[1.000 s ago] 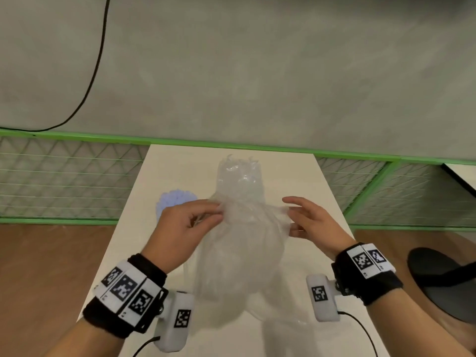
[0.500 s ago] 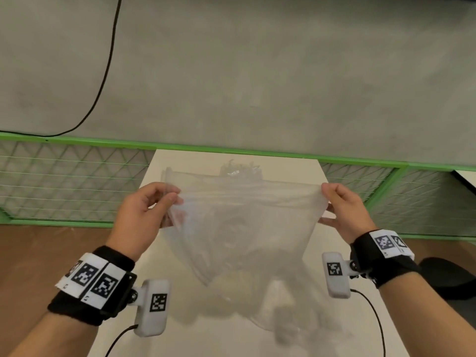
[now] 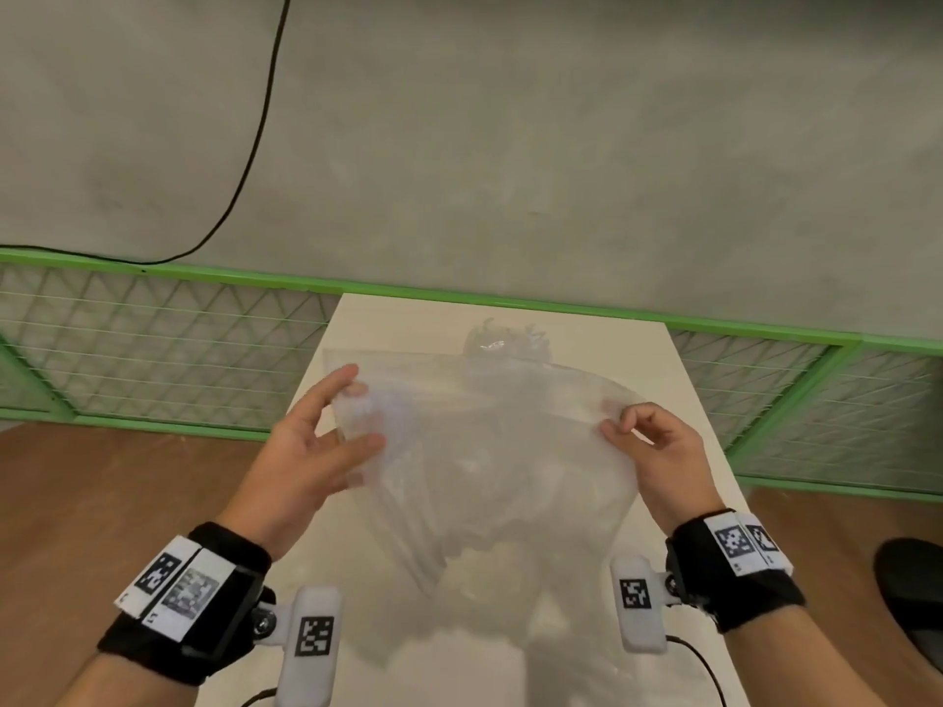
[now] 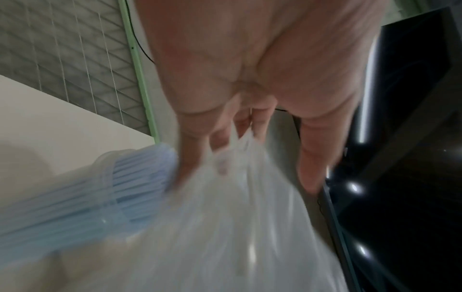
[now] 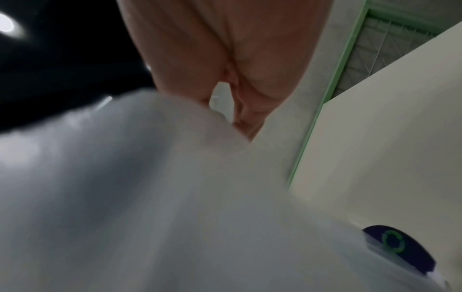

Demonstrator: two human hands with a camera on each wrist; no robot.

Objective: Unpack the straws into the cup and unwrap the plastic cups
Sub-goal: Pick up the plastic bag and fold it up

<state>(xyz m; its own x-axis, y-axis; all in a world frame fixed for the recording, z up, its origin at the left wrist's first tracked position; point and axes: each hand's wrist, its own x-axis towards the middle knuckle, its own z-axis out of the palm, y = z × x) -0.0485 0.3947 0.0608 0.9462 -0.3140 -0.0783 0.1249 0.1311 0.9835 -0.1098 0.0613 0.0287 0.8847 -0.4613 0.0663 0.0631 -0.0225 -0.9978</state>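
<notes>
A clear plastic bag [image 3: 490, 451] hangs spread out above the pale table [image 3: 408, 318], held between both hands. My left hand [image 3: 337, 426] holds its upper left edge with the fingers spread; the left wrist view shows plastic [image 4: 237, 197] bunched at the fingertips. My right hand [image 3: 633, 431] pinches the upper right corner. A wrapped stack of clear cups [image 3: 505, 344] stands at the back of the table, partly hidden by the bag. A clear cup full of pale blue straws [image 4: 135, 181] stands just beside my left hand.
A green-framed wire mesh fence [image 3: 153, 349] runs behind and beside the table, with a grey wall and a black cable [image 3: 255, 145] above. A black chair seat [image 3: 913, 604] is at the right. A dark blue label with a green ring [image 5: 397, 245] lies on the table.
The hands pulled apart and stretched the bag wide, then came slightly inward and lower. The bag's top edge has slackened and my left fingers have spread.
</notes>
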